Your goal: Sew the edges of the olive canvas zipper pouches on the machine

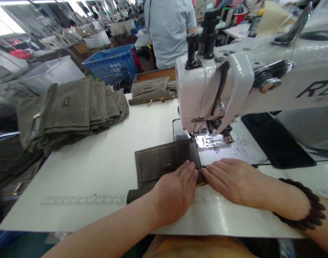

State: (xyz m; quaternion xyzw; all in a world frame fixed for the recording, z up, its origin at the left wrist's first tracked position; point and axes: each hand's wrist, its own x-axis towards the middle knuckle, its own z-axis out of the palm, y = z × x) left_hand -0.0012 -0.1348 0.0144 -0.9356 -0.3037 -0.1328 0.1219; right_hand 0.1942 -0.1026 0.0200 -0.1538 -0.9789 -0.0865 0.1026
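An olive-brown fabric pouch [150, 159] with a small label lies on the white table, its far right corner at the needle and presser foot [193, 136] of the sewing machine [214, 86]. My left hand [174, 191] lies flat on the pouch's near right part, fingers stretched out. At the pouch's right edge, my right hand [231, 181] rests with straight fingers laid down on it; its thumb is hidden. A bit of brass zipper [200, 184] shows between the hands. My left hand and forearm cover part of the pouch's near side.
Similar pouches form a large pile [69, 111] on the left; a few more [150, 87] lie behind the needle. A ruler scale [83, 199] runs along the table's near side. A black phone-like slab [279, 139] lies right. Beyond are a blue basket [112, 62] and a person [169, 32].
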